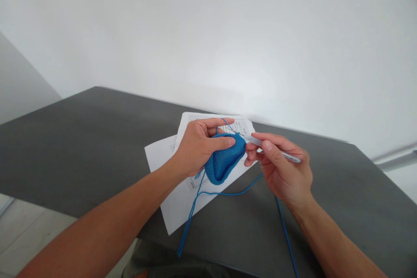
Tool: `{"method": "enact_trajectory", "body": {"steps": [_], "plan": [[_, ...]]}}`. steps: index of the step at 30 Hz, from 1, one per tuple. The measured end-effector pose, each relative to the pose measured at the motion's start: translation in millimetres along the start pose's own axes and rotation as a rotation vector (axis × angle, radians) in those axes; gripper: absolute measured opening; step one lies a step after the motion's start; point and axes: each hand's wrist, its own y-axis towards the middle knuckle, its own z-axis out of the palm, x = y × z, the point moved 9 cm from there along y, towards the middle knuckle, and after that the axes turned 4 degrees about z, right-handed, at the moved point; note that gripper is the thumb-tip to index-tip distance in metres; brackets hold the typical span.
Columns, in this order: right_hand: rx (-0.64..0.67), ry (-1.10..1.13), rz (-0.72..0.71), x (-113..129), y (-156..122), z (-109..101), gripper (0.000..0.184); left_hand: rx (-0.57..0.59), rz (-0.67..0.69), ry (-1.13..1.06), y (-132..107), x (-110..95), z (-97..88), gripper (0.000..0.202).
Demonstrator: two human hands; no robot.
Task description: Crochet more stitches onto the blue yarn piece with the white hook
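My left hand [203,143] is closed on a blue crochet piece [223,160], cup-shaped and hollow, with the thumb pressed on its upper edge. A strand of blue yarn [228,125] runs over the stretched index finger. Between thumb and fingers, my right hand [283,160] grips a crochet hook [257,141] with a pale grey handle. The thin metal tip of the hook meets the top right edge of the piece. A small orange bit [246,151] shows at the right edge, by my right fingertips; its kind is unclear.
Printed paper sheets [176,208] lie on the dark grey table [97,147] under the crochet piece. Loose blue yarn [241,193] trails across the sheets, over the front edge and past my right wrist. A white wall [208,39] stands behind the table.
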Motion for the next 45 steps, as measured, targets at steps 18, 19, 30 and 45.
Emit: {"method": "enact_trajectory", "body": {"steps": [18, 19, 30, 45], "plan": [[0.07, -0.271, -0.137, 20, -2, -8, 0.015, -0.061, -0.01, -0.011, 0, -4, -7.6, 0.064], [0.076, -0.28, -0.143, 20, -2, -8, 0.016, -0.065, -0.009, -0.008, 1, -4, -8.3, 0.063], [0.084, -0.404, -0.226, 28, -6, -5, 0.021, -0.065, 0.138, 0.243, 2, -10, -13.2, 0.059], [0.023, -0.554, -0.333, 39, -13, 8, 0.021, -0.136, 0.331, 0.56, -6, -28, -8.3, 0.052]]}}
